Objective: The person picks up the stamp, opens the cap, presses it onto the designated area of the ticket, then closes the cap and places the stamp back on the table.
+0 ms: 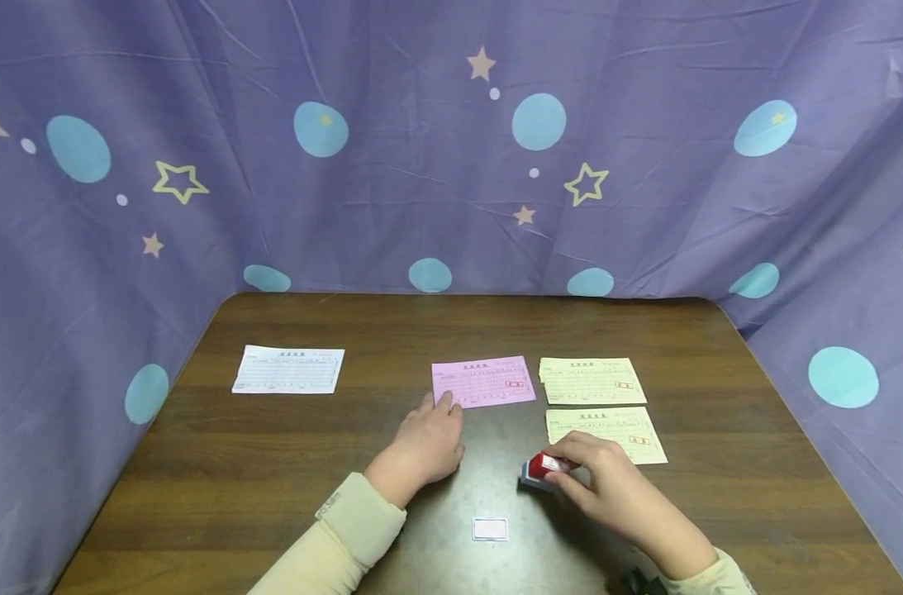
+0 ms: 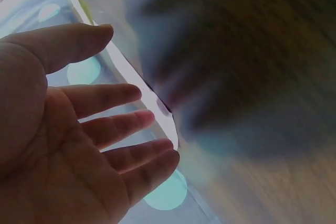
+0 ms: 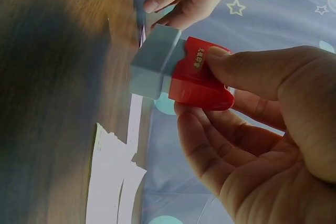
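My right hand [image 1: 607,483] grips a stamp [image 3: 197,74] by its red top between thumb and fingers. Its grey-blue base [image 3: 155,61] points away from the palm, close over the table in the head view. With fingers stretched out, my left hand [image 1: 425,442] has its fingertips at the lower left edge of a pink printed slip [image 1: 488,380]. That slip bears a small red stamped box near its right side. Two pale yellow slips [image 1: 588,380] lie to the right, one below the other, each with a red stamped box; the right hand partly covers the lower slip [image 1: 648,450].
A white printed slip [image 1: 287,370] lies at the far left of the brown wooden table [image 1: 235,487]. Near the front middle is a small white rectangle with a dark rim [image 1: 490,529]. A purple curtain [image 1: 436,190] with stars and dots surrounds the table's back and sides.
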The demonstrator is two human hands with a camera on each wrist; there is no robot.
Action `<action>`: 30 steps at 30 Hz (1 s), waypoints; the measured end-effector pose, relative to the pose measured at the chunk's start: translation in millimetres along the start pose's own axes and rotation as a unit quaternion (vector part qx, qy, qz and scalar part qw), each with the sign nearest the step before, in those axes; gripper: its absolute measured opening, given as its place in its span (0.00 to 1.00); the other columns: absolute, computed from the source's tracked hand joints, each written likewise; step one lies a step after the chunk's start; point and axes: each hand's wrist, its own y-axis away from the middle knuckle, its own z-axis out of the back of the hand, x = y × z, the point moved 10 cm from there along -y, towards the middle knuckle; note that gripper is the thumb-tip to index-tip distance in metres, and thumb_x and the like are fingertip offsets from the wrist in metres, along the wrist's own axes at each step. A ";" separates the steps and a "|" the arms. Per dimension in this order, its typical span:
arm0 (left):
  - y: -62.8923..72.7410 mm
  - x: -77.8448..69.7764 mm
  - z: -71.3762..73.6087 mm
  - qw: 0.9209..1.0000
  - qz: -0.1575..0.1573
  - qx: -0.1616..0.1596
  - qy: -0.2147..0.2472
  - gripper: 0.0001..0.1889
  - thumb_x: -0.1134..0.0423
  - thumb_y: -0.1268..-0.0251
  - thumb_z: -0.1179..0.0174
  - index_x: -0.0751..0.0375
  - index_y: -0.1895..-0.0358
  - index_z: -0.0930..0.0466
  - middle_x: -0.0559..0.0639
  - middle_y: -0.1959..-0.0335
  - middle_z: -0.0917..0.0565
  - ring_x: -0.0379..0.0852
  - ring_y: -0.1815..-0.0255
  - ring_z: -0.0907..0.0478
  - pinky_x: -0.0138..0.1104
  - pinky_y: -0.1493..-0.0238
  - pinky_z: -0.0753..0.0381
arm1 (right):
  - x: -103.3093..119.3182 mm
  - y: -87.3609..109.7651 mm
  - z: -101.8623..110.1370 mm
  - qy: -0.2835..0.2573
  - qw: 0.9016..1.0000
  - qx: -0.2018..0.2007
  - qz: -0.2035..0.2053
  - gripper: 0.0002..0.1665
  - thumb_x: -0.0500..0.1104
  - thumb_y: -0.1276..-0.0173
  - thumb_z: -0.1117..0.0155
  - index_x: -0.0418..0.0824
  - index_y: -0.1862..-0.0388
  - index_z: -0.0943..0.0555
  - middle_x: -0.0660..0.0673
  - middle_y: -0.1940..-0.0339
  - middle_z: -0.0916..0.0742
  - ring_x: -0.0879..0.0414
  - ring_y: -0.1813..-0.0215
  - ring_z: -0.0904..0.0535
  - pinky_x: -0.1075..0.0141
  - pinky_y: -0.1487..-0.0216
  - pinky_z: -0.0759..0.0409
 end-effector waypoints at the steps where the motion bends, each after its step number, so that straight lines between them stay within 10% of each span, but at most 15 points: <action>1: 1.1 0.5 0.4 1.000 0.002 0.000 0.002 0.30 0.58 0.32 0.36 0.72 0.32 0.28 0.67 0.28 0.32 0.69 0.27 0.38 0.55 0.33 0.33 | 0.1 0.0 0.4 0.000 1.000 -0.001 0.000 0.16 0.29 0.46 0.22 0.40 0.59 0.13 0.57 0.64 0.15 0.65 0.65 0.20 0.74 0.60 0.22; 19: 63.6 -26.7 29.0 0.992 -0.088 -0.087 0.036 0.24 0.58 0.32 0.35 0.70 0.39 0.21 0.67 0.39 0.22 0.67 0.36 0.27 0.55 0.36 0.29 | 4.2 -1.5 4.7 -0.008 1.000 -0.013 0.007 0.17 0.29 0.46 0.22 0.41 0.59 0.13 0.56 0.64 0.14 0.65 0.65 0.19 0.73 0.60 0.21; 30: 101.3 -35.6 18.0 0.990 -0.091 -0.094 0.053 0.26 0.55 0.32 0.35 0.67 0.36 0.22 0.63 0.37 0.22 0.62 0.35 0.27 0.54 0.38 0.27 | 12.7 -1.4 1.4 -0.021 0.999 -0.013 0.024 0.16 0.30 0.46 0.23 0.41 0.60 0.14 0.59 0.66 0.17 0.67 0.66 0.23 0.76 0.63 0.24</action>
